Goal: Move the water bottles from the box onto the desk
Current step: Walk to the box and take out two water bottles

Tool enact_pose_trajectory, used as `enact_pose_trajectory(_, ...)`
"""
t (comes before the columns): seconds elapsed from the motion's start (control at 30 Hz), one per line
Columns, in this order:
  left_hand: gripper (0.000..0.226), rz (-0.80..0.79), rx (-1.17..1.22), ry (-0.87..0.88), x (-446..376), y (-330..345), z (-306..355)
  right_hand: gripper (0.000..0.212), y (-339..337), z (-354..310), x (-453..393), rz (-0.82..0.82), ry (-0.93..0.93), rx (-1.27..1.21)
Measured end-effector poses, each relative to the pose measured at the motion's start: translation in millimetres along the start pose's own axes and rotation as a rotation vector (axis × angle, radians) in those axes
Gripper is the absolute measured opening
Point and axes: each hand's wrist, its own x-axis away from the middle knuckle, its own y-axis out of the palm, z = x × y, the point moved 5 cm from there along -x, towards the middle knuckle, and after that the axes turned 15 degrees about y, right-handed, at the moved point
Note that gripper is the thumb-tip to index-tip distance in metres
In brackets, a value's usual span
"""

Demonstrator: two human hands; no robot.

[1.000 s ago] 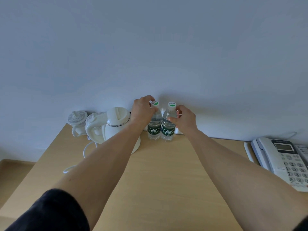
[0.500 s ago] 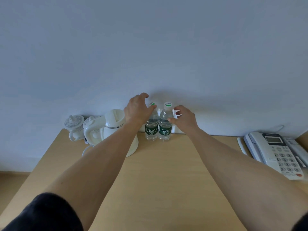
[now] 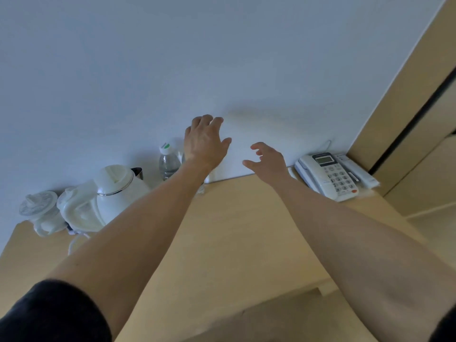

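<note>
A clear water bottle (image 3: 168, 162) with a white and green cap stands upright at the back of the wooden desk (image 3: 237, 233), against the wall. A second bottle beside it is almost wholly hidden behind my left wrist. My left hand (image 3: 205, 141) hovers above and to the right of the bottles with loose fingers, holding nothing. My right hand (image 3: 267, 160) is further right, over the desk's back edge, its fingers relaxed and spread, also without anything in it. No box is in view.
A white electric kettle (image 3: 116, 191) and two white lidded cups (image 3: 40, 211) stand at the desk's back left. At the back right sits a white desk phone (image 3: 329, 175). A wooden panel (image 3: 419, 99) rises on the right.
Both hands have let go of the two bottles and lifted off to the right. The view has swung right and tilted, so the bottles and kettle now sit further left.
</note>
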Motion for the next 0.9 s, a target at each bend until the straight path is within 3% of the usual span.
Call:
enact_pose_trajectory(0.17,0.054,-0.189,0.016,0.061,-9,35,62,0.047,-56,54,9,0.084,0.057,0.156)
enact_pose_trajectory(0.27,0.053,-0.273,0.043,0.101,-14,56,114,0.013,-93,94,21,0.068,0.074,0.185)
enact_pose_trajectory(0.3,0.052,-0.292,0.044,0.132,-15,63,134,0.015,-106,111,25,0.066,0.097,0.198)
enact_pose_trajectory(0.4,0.050,-0.338,0.068,0.218,-15,84,205,0.050,-157,164,48,0.156,0.189,0.277)
enact_pose_trajectory(0.47,0.046,-0.362,0.092,0.258,-12,93,247,0.052,-183,199,62,0.182,0.229,0.264)
enact_pose_trajectory(0.53,0.043,-0.394,0.132,0.355,1,112,337,0.052,-237,269,95,0.230,0.334,0.263)
enact_pose_trajectory(0.6,0.041,-0.413,0.144,0.368,8,118,359,0.054,-248,288,105,0.221,0.374,0.277)
enact_pose_trajectory(0.9,0.046,-0.579,0.245,0.611,76,180,608,0.054,-384,465,250,0.397,0.671,0.245)
